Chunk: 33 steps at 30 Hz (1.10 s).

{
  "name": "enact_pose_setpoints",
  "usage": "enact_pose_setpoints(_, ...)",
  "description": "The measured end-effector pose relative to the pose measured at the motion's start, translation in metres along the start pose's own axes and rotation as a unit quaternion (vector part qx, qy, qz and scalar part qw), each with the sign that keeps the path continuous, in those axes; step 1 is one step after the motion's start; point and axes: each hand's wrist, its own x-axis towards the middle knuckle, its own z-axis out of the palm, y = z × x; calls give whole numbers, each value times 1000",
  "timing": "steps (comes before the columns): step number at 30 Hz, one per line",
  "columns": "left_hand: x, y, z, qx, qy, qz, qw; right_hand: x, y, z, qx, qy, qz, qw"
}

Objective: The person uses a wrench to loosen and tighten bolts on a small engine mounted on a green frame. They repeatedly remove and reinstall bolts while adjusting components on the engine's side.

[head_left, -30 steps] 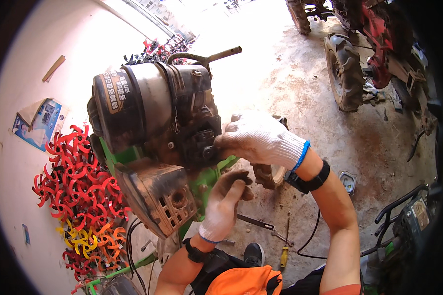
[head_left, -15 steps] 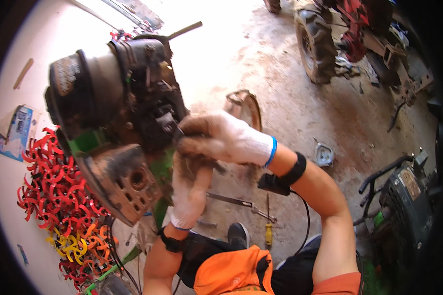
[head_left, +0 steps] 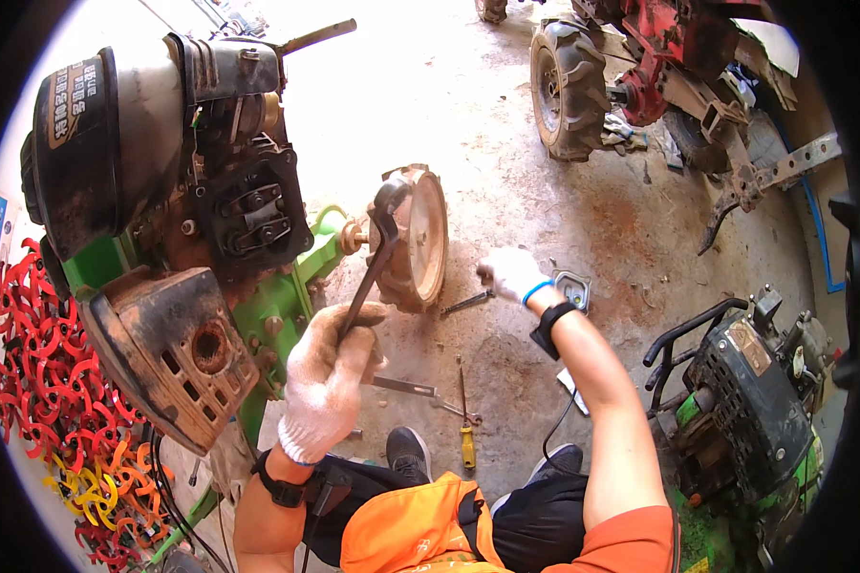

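My left hand (head_left: 330,377), in a soiled white glove, is wrapped round a bent dark metal bar (head_left: 371,272) that points up, its hooked top overlapping the wheel behind. Out to the right, over the floor, is my gloved right hand (head_left: 514,274) with its fingers curled; whether anything is in them is hidden. It is nearest a silver cover (head_left: 571,290) and a dark tool (head_left: 467,303) on the floor. Left of my left hand stands the engine (head_left: 153,143), its head open (head_left: 258,215) with metal parts showing inside. A rusty muffler guard (head_left: 177,353) sits below it.
A dirty wheel (head_left: 428,239) stands beside the green frame (head_left: 282,310). On the floor lie a yellow-handled screwdriver (head_left: 467,447) and a wrench (head_left: 457,411). Curved red blades (head_left: 53,363) are heaped at left. Another engine (head_left: 755,392) is at right, a red machine (head_left: 650,72) far right.
Both hands have left the engine head. My right hand has moved away to the right and down toward the silver cover; my left has come back with the bent bar raised. The view has shifted.
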Motion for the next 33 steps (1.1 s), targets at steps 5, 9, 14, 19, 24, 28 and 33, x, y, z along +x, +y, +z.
enact_pose_setpoints(5,-2,-6,-2,-9,9,-11,1000,4,-1,115,-7,65,-44,997)
enact_pose_setpoints(9,-2,-9,3,-2,46,-8,999,8,-10,119,-47,0,-46,998)
enact_pose_setpoints(14,1,-5,-1,-11,29,-25,999,-5,-12,89,47,-15,-4,999)
enact_pose_setpoints(19,2,-9,-4,-142,-21,-44,989,-49,16,69,253,-292,-23,922)
enact_pose_setpoints(24,6,-7,3,-265,-54,-63,961,-116,-13,85,204,-440,-24,874)
enact_pose_setpoints(28,5,-4,14,-273,-33,-65,959,-98,-26,39,171,-310,5,935)
enact_pose_setpoints(33,8,-6,12,-258,39,-98,960,-47,32,-76,315,77,49,945)
